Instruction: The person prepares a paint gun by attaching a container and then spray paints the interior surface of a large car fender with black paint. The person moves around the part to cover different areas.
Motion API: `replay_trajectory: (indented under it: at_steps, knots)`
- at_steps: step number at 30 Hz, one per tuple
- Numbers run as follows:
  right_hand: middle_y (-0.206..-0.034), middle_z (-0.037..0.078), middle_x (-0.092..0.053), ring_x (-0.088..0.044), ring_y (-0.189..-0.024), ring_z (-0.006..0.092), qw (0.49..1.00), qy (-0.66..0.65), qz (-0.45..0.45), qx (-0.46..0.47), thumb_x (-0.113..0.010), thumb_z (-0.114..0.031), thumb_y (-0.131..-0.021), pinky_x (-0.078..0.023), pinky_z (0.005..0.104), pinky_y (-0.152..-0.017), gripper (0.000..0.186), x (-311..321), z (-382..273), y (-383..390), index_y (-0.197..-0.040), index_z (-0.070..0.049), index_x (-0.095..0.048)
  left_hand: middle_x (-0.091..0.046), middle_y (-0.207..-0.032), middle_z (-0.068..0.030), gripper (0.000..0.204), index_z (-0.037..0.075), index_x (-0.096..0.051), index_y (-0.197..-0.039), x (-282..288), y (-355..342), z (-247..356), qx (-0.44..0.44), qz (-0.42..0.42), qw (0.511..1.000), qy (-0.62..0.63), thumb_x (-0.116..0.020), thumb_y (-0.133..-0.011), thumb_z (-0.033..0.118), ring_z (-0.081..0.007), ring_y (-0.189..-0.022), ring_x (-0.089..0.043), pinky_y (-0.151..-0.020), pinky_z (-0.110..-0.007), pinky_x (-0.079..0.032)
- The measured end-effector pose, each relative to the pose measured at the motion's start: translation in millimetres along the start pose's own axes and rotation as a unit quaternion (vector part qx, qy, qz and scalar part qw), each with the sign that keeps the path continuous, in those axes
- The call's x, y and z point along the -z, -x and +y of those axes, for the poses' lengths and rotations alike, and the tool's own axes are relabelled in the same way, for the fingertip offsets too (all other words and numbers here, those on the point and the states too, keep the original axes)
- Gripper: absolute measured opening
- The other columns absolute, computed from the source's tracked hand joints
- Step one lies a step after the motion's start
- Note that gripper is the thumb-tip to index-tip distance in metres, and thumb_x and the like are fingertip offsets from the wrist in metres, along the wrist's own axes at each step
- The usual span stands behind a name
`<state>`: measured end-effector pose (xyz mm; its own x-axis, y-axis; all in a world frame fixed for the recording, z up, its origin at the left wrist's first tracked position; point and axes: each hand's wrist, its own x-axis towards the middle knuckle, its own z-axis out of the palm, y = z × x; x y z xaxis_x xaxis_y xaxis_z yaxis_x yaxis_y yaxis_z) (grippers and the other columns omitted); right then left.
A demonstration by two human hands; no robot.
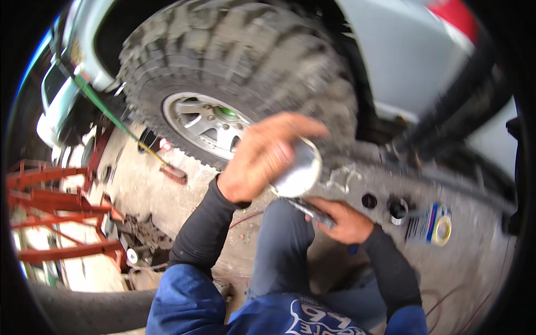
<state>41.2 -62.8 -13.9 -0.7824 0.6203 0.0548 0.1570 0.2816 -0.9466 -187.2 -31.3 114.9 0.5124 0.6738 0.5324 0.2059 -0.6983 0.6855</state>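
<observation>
My left hand [265, 159] is closed at the edge of a round, silvery-white disc with a cream rim, like a tin or its lid [300, 174], over my bent knee. Motion blurs the fingers, and part of the disc is hidden behind them. Just below the disc, my right hand [347, 222] grips a slim dark-grey hand tool [314, 212]. Its front end reaches the disc's lower rim; whether they touch, I cannot tell. Straight ahead is a large knobbly tyre [240, 61] on a silver alloy wheel [209, 123], fitted to a pale vehicle.
On the concrete at right are a small black disc [369, 201], an open tin [398, 212], a blue-and-white package [420, 228] and a tape roll [443, 230]. A green-handled broom [109, 114] leans at left, near red metal frames [67, 218]. A dark post [446, 106] stands at right.
</observation>
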Motion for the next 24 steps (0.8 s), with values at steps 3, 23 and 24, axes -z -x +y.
replay_trajectory:
  at_steps: [3,23,24]
  knots:
    - [-0.124,0.023,-0.06,-0.06,-0.115,0.0351,0.998,0.033,-0.06,0.009,-0.061,-0.007,-0.084,-0.046,0.0395,-0.098,0.059,28,-8,-18,-0.141,-0.004,-0.043,-0.054,-0.128,-0.0229,0.082,-0.002,-0.055,-0.128,23,-3,16,0.003,-0.105,0.975,-0.198,-0.064,-0.079,0.063,-0.0413,-0.117,-0.052,-0.099,-0.048,-0.043]
    - [-0.111,0.021,-0.066,-0.061,-0.111,0.0352,0.961,0.088,-0.248,0.088,-0.067,-0.023,-0.089,-0.044,0.0412,-0.092,0.036,-49,-228,-139,-0.112,0.004,-0.063,-0.044,-0.141,-0.0245,0.051,0.002,-0.055,-0.127,139,41,238,0.451,0.39,0.708,-0.379,-0.055,-0.094,0.041,-0.0388,-0.133,-0.04,-0.104,-0.05,-0.037]
    - [-0.11,0.022,-0.066,-0.061,-0.11,0.0374,0.955,0.093,-0.264,0.101,-0.065,-0.024,-0.09,-0.044,0.0416,-0.092,0.036,-55,-245,-144,-0.111,0.005,-0.062,-0.046,-0.138,-0.024,0.049,0.002,-0.056,-0.126,147,43,250,0.464,0.397,0.696,-0.377,-0.056,-0.094,0.039,-0.0388,-0.132,-0.042,-0.103,-0.047,-0.038]
